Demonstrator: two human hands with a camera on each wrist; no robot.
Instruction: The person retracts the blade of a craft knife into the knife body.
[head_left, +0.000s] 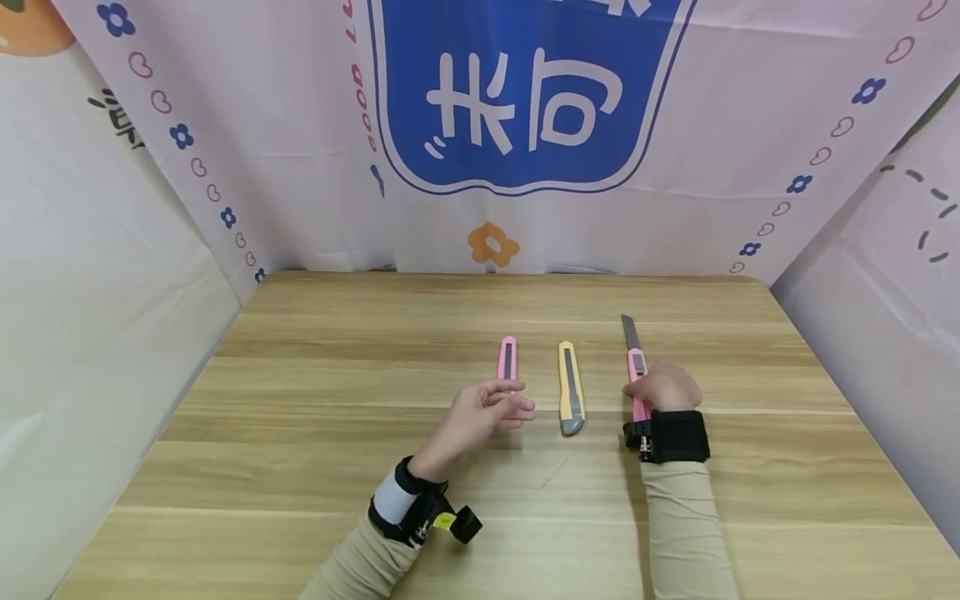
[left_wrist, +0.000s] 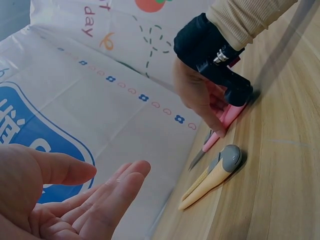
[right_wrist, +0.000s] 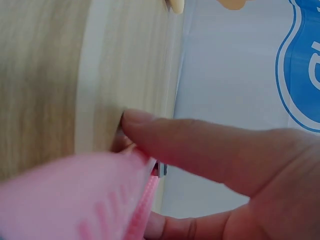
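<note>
On the right of the table, my right hand point(head_left: 667, 387) holds a pink box cutter point(head_left: 637, 360) between thumb and fingers. Its grey blade extends well out of the handle, pointing to the far side. The right wrist view shows the thumb point(right_wrist: 190, 145) against the pink handle point(right_wrist: 95, 195). My left hand point(head_left: 480, 415) holds nothing, its fingers relaxed and thumb apart from them. It overlaps the lower part of a second pink box cutter point(head_left: 508, 354) in the head view. A yellow box cutter point(head_left: 568, 383) with a grey end cap lies between the hands.
The wooden table point(head_left: 300, 400) reaches back to a white printed cloth point(head_left: 315, 183) with a blue badge. More white cloth point(head_left: 97, 275) hangs at the sides. Both wrists wear black camera straps point(head_left: 678, 436).
</note>
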